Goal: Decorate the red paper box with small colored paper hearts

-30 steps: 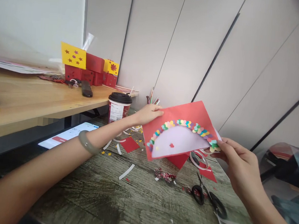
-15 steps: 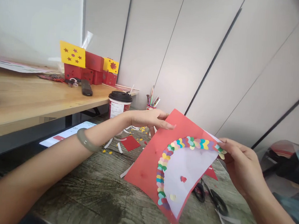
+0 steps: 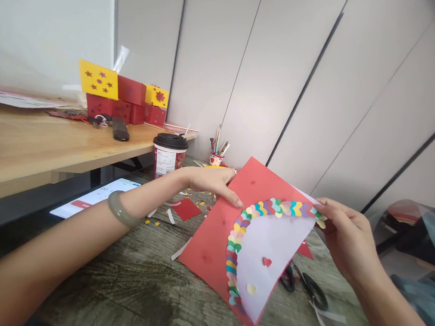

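A red paper sheet (image 3: 212, 233) hangs tilted above the table between my two hands. On it a curved band of colourful paper hearts (image 3: 236, 242) edges a white paper piece (image 3: 271, 247). A small red cut-out and a pale yellow heart lie on the white paper. My left hand (image 3: 216, 183) grips the sheet's left edge, thumb in front and the other fingers behind, out of sight. At the right end of the heart band, my right hand (image 3: 347, 233) pinches the paper between thumb and fingers.
Black-handled scissors (image 3: 308, 285) lie behind the sheet at right, beside white paper strips (image 3: 327, 322). A lidded cup (image 3: 169, 154), a pen holder (image 3: 217, 159), a phone (image 3: 94, 198) and a red paper square (image 3: 186, 209) are around. Red and yellow boxes (image 3: 131, 90) stand on the wooden shelf (image 3: 54, 135).
My left hand has shifted down along the sheet's left edge, its thumb now lower on the red paper. The right hand keeps its pinch. The view has turned slightly.
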`<state>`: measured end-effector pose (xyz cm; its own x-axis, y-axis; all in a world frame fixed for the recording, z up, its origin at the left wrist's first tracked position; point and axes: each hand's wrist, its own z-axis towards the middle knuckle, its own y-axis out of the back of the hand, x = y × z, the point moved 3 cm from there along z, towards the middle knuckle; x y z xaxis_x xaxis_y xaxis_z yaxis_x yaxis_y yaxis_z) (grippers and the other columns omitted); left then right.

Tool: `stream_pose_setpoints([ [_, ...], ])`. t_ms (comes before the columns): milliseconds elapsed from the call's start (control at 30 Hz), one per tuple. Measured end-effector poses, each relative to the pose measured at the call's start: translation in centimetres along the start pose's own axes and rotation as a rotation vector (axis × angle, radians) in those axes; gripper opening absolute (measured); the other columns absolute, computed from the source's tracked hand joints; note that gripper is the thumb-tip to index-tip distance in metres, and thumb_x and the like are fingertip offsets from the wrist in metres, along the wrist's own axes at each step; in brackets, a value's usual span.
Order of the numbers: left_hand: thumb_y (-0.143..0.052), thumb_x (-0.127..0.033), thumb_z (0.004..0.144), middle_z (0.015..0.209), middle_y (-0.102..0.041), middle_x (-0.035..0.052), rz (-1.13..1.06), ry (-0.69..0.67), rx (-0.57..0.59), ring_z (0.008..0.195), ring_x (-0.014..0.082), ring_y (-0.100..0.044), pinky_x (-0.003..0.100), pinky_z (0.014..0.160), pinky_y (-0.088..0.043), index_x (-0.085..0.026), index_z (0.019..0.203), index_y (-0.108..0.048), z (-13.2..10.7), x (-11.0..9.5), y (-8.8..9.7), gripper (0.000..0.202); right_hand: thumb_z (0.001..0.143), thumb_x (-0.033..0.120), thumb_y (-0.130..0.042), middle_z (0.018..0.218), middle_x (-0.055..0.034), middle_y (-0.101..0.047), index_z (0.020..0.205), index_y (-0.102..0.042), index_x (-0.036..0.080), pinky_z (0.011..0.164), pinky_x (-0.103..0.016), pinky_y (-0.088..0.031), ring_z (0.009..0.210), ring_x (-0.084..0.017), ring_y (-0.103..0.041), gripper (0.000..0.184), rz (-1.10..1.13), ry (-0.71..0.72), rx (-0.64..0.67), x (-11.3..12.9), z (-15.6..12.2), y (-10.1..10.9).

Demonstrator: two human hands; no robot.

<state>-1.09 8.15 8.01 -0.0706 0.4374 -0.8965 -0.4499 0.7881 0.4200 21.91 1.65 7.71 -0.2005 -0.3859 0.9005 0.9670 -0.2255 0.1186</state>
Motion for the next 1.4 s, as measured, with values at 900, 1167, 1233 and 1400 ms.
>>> stream_pose_setpoints([
  [900,-0.051,-0.056,0.070,0.090,-0.066,0.0102,-0.657,-0.222,-0.557,0.088,0.0265,-0.060,0.036,0.074,-0.045,-0.015,0.099,-0.061,0.8,0.9,3.5,0.051,0.074,0.038,-0.060,0.048,0.0040,-0.054,0.074,-0.061,0.019,0.041,-0.017,-0.034,0.041,-0.005,-0.043,0.020,-0.145,-0.145,0.385,-1.0,-1.2,-2.8],
  [1167,-0.061,-0.041,0.070,0.111,-0.058,0.0107,-0.854,-0.398,-0.306,0.111,0.0270,-0.047,0.038,0.087,-0.041,-0.016,0.107,-0.058,2.2,0.4,-2.5,0.044,0.068,0.039,-0.066,0.044,0.0034,-0.055,0.070,-0.061,0.017,0.041,-0.016,-0.033,0.042,-0.004,-0.043,0.023,0.019,-0.072,0.008,-1.0,-1.4,-3.1],
  [1233,-0.064,-0.024,0.069,0.109,-0.059,0.0095,-0.845,-0.391,-0.351,0.108,0.0250,-0.049,0.038,0.086,-0.041,-0.016,0.099,-0.061,2.6,0.8,-3.6,0.031,0.068,0.039,-0.066,0.045,0.0029,-0.057,0.072,-0.061,0.017,0.042,-0.016,-0.035,0.042,-0.005,-0.044,0.024,0.020,-0.061,-0.026,-1.1,-1.5,-3.2],
  [1400,-0.058,-0.021,0.072,0.098,-0.062,0.0072,-0.990,-0.397,-0.497,0.090,0.0182,-0.056,0.033,0.079,-0.044,-0.015,0.084,-0.063,2.9,1.4,-5.2,0.014,0.067,0.039,-0.067,0.046,0.0029,-0.057,0.073,-0.062,0.017,0.043,-0.016,-0.036,0.043,-0.005,-0.045,0.023,0.046,-0.046,-0.064,-1.3,-1.7,-3.2],
])
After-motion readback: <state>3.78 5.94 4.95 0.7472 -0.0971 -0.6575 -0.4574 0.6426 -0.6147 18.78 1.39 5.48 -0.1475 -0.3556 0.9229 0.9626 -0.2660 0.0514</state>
